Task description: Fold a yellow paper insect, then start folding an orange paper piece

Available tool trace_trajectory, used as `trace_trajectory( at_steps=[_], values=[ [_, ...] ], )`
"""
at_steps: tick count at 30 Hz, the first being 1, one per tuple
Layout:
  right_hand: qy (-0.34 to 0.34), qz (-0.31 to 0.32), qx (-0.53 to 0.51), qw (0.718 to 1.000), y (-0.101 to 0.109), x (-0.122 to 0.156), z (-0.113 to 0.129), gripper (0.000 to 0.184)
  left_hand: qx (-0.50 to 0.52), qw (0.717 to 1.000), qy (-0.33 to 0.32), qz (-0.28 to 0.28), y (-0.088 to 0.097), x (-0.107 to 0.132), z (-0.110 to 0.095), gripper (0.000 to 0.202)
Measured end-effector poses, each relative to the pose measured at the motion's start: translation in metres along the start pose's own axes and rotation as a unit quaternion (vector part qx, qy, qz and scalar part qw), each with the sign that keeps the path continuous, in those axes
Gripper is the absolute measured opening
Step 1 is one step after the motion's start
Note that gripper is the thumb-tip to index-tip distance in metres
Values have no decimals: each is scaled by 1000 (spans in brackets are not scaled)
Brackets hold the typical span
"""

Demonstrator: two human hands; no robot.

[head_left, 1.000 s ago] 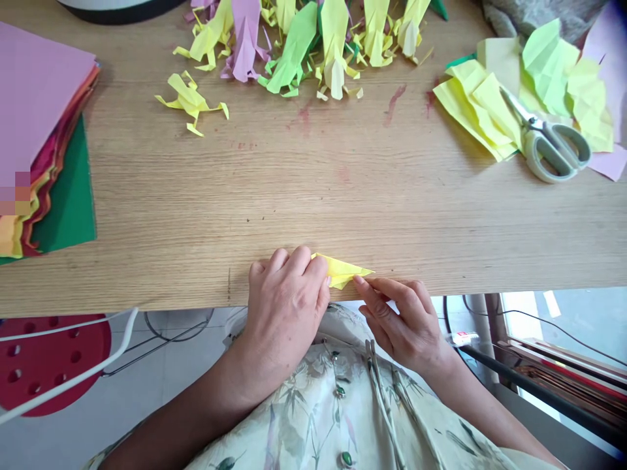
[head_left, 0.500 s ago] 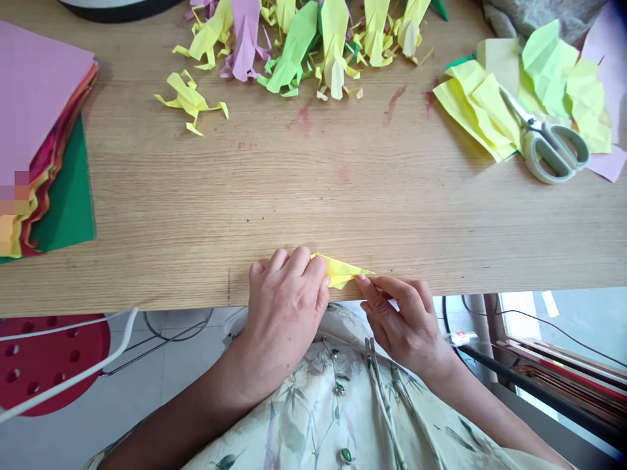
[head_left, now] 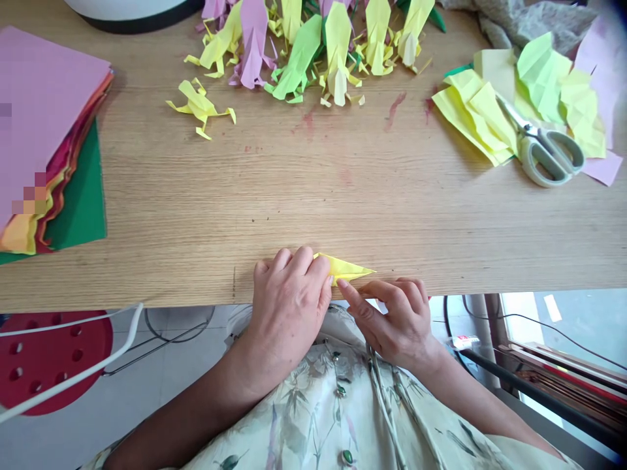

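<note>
A small folded yellow paper lies at the near edge of the wooden table, its point aimed right. My left hand has its fingers curled over the paper's left end and presses it down. My right hand comes in from the right, its fingers bent and the index fingertip on the paper's lower edge, close to my left hand.
Several folded paper frogs in yellow, green and pink lie at the far edge. A single yellow frog sits apart. Grey scissors rest on crumpled yellow-green sheets at right. A stack of coloured paper lies at left. A red stool stands below.
My right index finger has slid left along the paper's lower edge toward my left hand. The view has shifted slightly. My left hand stays put.
</note>
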State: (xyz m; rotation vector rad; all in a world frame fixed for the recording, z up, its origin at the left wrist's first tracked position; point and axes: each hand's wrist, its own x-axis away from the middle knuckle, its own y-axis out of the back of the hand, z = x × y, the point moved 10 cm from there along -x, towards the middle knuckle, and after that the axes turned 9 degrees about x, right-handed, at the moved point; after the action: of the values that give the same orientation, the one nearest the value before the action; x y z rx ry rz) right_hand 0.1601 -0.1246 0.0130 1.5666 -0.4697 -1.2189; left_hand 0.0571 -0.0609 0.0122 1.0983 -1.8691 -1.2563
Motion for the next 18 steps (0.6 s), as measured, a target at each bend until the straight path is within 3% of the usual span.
trace_trajectory(
  at_steps=[18],
  values=[
    [-57, 16, 52, 997, 1, 4, 0, 69, -15, 1000, 0, 6, -2, -1, -1, 13]
  ],
)
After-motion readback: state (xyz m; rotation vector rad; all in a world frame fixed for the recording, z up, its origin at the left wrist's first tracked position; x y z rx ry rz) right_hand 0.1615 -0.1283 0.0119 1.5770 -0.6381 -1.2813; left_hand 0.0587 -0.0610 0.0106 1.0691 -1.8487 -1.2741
